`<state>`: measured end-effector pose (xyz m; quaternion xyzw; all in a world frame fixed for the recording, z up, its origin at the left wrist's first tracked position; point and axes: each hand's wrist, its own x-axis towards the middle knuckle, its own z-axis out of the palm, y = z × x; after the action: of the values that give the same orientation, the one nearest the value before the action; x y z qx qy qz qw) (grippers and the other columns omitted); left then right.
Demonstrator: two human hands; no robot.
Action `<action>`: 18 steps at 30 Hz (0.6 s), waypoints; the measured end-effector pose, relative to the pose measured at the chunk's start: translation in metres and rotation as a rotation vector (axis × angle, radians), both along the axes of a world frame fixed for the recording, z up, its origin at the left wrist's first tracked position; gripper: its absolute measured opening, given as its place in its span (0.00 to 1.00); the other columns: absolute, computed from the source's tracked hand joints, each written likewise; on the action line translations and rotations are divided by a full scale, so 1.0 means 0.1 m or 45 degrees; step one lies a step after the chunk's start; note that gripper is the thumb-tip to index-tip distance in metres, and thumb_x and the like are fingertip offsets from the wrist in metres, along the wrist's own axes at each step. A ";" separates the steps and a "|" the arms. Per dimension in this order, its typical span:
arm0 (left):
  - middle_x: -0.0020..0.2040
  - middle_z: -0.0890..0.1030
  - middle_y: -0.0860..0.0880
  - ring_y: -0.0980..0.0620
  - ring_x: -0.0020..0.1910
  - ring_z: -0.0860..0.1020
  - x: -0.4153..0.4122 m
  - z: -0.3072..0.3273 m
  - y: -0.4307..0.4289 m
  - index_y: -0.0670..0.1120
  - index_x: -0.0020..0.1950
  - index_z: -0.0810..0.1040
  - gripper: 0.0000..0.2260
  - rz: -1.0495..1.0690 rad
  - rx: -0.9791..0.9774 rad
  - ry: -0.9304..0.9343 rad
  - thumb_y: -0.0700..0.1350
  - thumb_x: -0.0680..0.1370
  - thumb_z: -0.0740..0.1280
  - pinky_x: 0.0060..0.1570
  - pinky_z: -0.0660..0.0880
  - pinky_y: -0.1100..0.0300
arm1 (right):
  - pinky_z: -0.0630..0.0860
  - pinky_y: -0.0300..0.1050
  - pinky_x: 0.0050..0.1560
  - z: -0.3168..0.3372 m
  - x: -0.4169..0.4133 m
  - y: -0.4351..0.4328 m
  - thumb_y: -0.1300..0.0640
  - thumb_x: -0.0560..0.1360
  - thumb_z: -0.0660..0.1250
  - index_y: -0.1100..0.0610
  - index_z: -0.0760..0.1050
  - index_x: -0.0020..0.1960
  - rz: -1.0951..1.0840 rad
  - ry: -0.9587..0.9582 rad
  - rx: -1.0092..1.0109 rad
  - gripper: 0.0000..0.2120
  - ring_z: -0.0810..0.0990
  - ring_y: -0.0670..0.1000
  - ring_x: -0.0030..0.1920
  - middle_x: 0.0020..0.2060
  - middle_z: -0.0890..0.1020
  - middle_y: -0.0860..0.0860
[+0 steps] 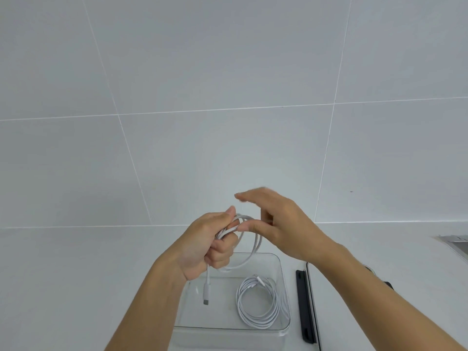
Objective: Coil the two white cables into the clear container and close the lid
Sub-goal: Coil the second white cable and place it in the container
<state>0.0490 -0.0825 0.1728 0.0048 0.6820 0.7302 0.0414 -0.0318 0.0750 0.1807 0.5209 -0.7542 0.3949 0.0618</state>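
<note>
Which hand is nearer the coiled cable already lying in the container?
Judging by this view, left. The left hand hangs over the clear container's left side, up-left of the coiled cable; the right hand is higher, above it.

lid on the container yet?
No: the clear container is open on top with one coiled cable inside, and the lid lies beside it on the counter.

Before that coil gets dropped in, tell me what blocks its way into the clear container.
Nothing visible: the clear plastic container is open, its left half bare; the first coiled white cable lies at its right.
</note>
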 end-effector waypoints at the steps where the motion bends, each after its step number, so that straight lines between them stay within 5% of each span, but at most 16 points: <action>1: 0.19 0.58 0.56 0.59 0.18 0.53 0.01 0.02 -0.03 0.47 0.35 0.70 0.15 -0.051 -0.007 -0.031 0.58 0.73 0.59 0.20 0.55 0.70 | 0.66 0.29 0.32 0.01 -0.01 0.00 0.51 0.74 0.66 0.52 0.74 0.62 0.074 -0.095 0.077 0.16 0.67 0.43 0.26 0.49 0.77 0.42; 7: 0.21 0.57 0.55 0.58 0.19 0.53 -0.02 0.05 0.02 0.46 0.36 0.74 0.18 -0.005 -0.003 -0.089 0.55 0.79 0.56 0.20 0.56 0.68 | 0.64 0.29 0.30 -0.06 -0.07 -0.04 0.51 0.76 0.64 0.56 0.80 0.45 0.044 -0.414 0.075 0.10 0.68 0.41 0.27 0.30 0.74 0.43; 13: 0.25 0.67 0.55 0.56 0.23 0.62 -0.10 -0.03 0.12 0.43 0.48 0.73 0.14 0.445 -0.071 0.072 0.53 0.79 0.58 0.31 0.66 0.61 | 0.61 0.31 0.23 -0.15 -0.13 -0.08 0.53 0.76 0.65 0.55 0.77 0.34 -0.134 -0.723 -0.203 0.12 0.63 0.42 0.21 0.23 0.71 0.43; 18: 0.24 0.63 0.55 0.55 0.22 0.64 -0.11 -0.09 0.16 0.41 0.44 0.75 0.16 0.500 -0.013 0.119 0.50 0.81 0.55 0.35 0.76 0.60 | 0.57 0.34 0.20 -0.18 -0.16 -0.07 0.55 0.76 0.64 0.58 0.77 0.34 -0.136 -0.991 -0.389 0.14 0.59 0.43 0.19 0.22 0.70 0.45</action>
<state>0.0376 -0.0661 0.1634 -0.0946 0.6748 0.7197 -0.1332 -0.0473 0.0684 0.1632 0.2780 -0.6801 0.6657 -0.1307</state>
